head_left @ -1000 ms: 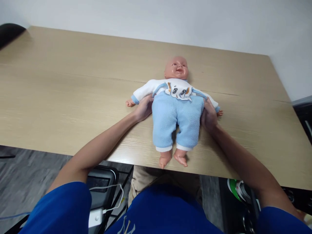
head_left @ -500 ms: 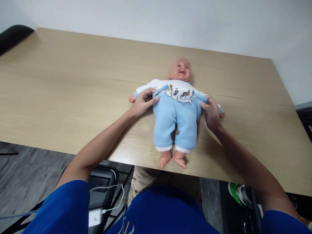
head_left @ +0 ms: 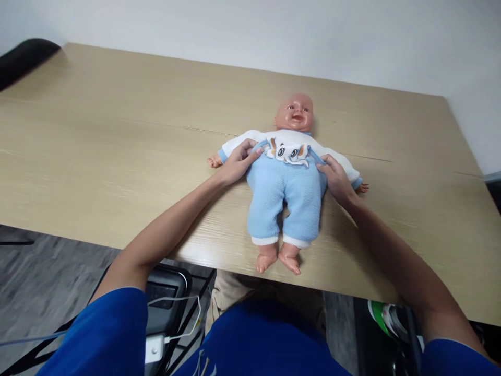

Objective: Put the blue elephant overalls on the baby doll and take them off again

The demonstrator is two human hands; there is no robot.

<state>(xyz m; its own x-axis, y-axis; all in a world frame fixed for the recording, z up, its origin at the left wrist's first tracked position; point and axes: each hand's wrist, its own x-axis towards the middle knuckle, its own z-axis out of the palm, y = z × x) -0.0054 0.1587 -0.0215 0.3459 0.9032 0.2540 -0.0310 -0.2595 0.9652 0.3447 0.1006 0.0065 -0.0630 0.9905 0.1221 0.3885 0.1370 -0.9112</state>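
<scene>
A pale wall (head_left: 254,31) stands past the head of a bald baby doll (head_left: 285,180), which lies on its back on a wood-grain worktop (head_left: 136,130), feet toward the near edge. Below the doll's feet sits a person in a blue shirt (head_left: 258,339), both bare arms reaching up along its sides. The doll wears blue trousers (head_left: 270,193) and a white top (head_left: 289,136), its sleeves spread wide on either side. At the doll's waist the person's left hand (head_left: 238,163) and right hand (head_left: 337,180) work as a pair – one at each side of the trousers. On both hands the fingers (head_left: 249,145) look nearly closed, pinching the trousers' upper edge, though the tips are too small to show how firmly. Between them, at the middle of the doll's waist, an elephant-like face (head_left: 287,152) adorns the front, while the waistband (head_left: 318,155) slants up toward it from each hand. The step in hand appears to be adjusting the trousers at the waist; the next move seems to call for an even pull on both sides – without dragging the doll along. Smallest of all, two bare feet (head_left: 289,258) poke from the doll's white cuffs.
</scene>
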